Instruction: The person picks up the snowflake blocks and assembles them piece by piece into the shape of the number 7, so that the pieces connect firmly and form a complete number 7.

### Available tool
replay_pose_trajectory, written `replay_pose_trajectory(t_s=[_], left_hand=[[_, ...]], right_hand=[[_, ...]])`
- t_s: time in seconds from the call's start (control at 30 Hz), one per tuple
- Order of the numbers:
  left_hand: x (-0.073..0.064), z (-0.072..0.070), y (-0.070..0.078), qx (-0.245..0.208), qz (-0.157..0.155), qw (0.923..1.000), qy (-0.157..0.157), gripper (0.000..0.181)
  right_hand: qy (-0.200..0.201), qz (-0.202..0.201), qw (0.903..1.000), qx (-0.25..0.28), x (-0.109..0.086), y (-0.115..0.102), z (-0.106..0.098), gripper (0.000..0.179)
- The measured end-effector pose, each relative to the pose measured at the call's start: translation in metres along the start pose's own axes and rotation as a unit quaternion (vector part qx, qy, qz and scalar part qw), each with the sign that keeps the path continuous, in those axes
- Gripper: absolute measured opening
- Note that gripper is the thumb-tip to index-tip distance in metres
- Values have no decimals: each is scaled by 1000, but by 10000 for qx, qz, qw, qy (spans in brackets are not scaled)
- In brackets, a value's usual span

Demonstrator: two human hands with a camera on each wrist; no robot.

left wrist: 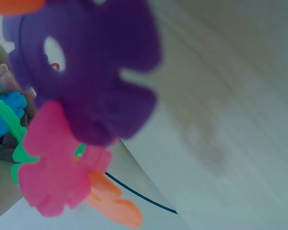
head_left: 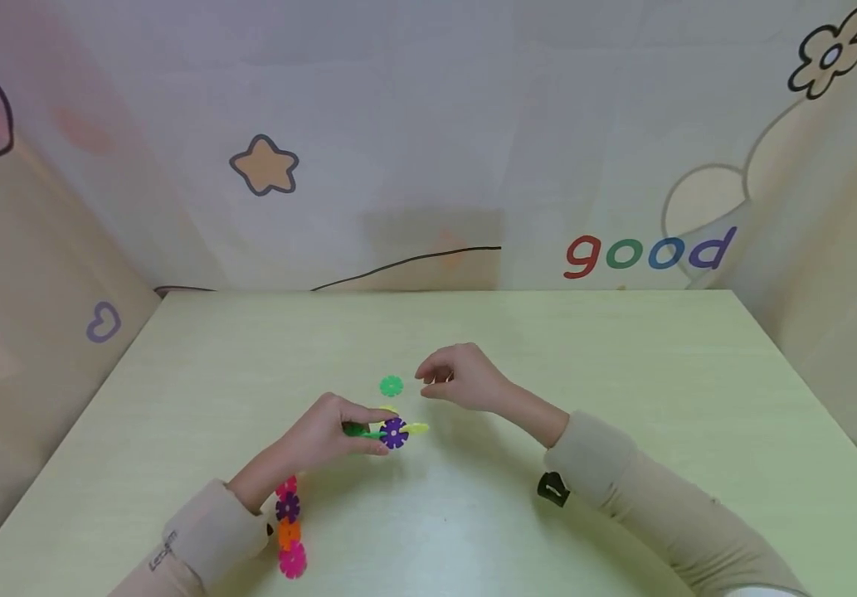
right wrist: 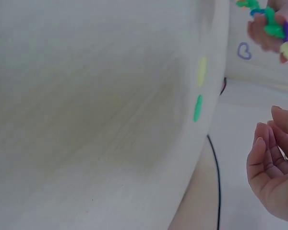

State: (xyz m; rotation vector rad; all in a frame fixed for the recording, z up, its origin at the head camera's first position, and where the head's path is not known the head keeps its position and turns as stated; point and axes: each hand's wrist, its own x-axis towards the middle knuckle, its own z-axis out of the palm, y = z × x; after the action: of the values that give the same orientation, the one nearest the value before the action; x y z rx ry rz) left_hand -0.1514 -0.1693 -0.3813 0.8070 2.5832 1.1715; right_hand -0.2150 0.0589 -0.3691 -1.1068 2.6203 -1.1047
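Note:
My left hand point(head_left: 331, 427) pinches a chain of notched plastic flower discs between thumb and fingers. At the chain's near end, a purple disc point(head_left: 394, 433) is joined to a yellow disc point(head_left: 416, 429). Its other end trails past the wrist, where pink, purple and orange discs point(head_left: 289, 533) show; blue point(left wrist: 9, 108) and green links appear in the left wrist view. Beyond that hand lie a loose green disc point(head_left: 391, 385) and a yellow disc point(right wrist: 201, 72), the latter partly covered in the head view. Just right of the green disc, my right hand point(head_left: 465, 379) hovers with fingers loosely bent, holding nothing.
The pale wooden table point(head_left: 622, 356) runs back to a printed cloth backdrop point(head_left: 428, 124). Similar cloth stands along both sides. A black wrist mount point(head_left: 553, 489) hangs below the right cuff.

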Motion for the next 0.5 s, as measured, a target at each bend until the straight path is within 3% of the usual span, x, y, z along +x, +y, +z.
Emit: replay_pose_trajectory(t_s=[0.3,0.5], left_hand=[[-1,0,-2,-92,-25,9999,-40,42],[-1,-1,-2,-114,87,9999,-51,42]], right_hand=[[-638,630,9953,-373,45,23,13,25],[-1186,563,9883,-775,64,23,19,31]])
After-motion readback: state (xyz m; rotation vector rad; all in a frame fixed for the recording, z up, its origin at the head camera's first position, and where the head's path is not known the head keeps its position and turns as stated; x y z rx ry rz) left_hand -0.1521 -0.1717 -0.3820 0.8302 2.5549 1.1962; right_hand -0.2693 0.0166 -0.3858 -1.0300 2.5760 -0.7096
